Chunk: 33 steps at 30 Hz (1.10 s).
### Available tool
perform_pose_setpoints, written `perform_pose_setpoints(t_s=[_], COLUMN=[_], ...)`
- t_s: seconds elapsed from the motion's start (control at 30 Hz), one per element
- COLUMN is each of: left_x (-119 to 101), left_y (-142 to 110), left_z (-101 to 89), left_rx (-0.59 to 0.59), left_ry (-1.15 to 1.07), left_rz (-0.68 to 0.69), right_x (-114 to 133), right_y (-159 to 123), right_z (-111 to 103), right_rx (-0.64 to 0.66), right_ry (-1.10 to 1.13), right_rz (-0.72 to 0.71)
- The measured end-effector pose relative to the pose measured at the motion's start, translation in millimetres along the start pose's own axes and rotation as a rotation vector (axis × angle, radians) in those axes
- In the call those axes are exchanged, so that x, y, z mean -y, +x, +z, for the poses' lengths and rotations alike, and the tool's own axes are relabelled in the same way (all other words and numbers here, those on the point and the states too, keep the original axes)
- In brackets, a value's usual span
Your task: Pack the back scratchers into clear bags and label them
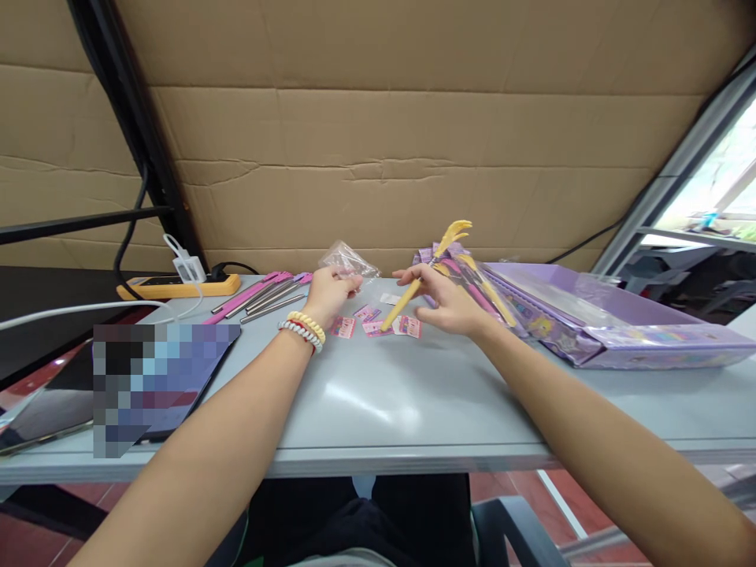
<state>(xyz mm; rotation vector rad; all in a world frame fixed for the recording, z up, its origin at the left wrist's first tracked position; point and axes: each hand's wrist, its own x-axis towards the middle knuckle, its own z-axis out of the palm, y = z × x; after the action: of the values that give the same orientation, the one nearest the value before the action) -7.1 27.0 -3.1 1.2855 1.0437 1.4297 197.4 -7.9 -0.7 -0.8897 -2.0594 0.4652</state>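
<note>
The right hand (447, 305) grips a yellow stick (404, 301) over the middle of the table (466, 394), tilted so its claw end (453, 235) pokes up past the fingers (415, 273). Further left, the left hand (331, 295) pinches a clear bag (347, 258) by its near edge, maybe to steady it, with pink cards (343, 327) close by

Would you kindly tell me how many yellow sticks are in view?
2: one yellow stick in the right hand, another yellow stick in the pile beside the purple box. More may be hidden there.
</note>
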Motion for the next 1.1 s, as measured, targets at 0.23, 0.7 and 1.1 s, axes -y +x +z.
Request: perform_pose_setpoints(t_s=[0.23, 0.7, 1.1], left_x=[2, -3, -7], left_y=[8, 6, 3], left_z=[-7.7, -11.0, -8.4], left_rx=[-0.007, -0.049, 0.11], left_ry=[-0.097, -0.218, -0.31], left_rz=[-0.012, -0.066, -0.114], right_x=[-6, -11, -18], right_y=[9, 0, 1], right_z=[-2, -19, -17], right_rx=[-0.247, -0.034, -0.169], right_ry=[0.361, -0.458, -0.562], right_rz=[0.106, 0.088, 0.019])
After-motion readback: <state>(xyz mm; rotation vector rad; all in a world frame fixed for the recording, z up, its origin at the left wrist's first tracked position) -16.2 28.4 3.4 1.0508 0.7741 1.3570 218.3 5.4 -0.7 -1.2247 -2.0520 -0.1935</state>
